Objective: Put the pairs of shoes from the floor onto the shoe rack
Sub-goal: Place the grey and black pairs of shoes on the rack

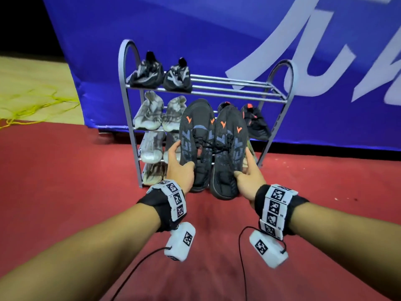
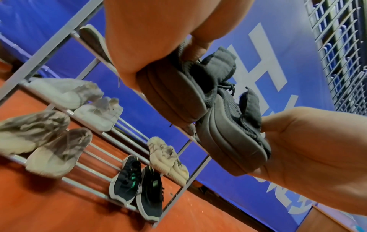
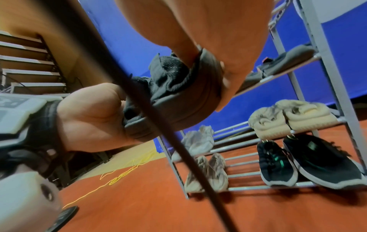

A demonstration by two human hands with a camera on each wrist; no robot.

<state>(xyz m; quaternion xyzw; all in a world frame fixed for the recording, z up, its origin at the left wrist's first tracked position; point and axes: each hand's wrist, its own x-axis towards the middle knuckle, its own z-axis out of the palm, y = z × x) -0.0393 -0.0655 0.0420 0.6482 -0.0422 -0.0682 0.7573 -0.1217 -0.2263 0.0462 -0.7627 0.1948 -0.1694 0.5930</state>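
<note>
I hold a pair of black knit shoes with orange marks in the air in front of the grey metal shoe rack, toes pointing at it. My left hand grips the left shoe from its outer side, thumb over the upper. My right hand grips the right shoe the same way. The shoes press side by side, about level with the second shelf. In the left wrist view both grey soles show, the left shoe and the right shoe. The right wrist view shows the right shoe.
The rack's top shelf carries a black and white pair at its left end. White pairs, a black and orange pair, a beige pair and a black and green pair fill lower shelves. A blue banner stands behind. A yellow cord lies left.
</note>
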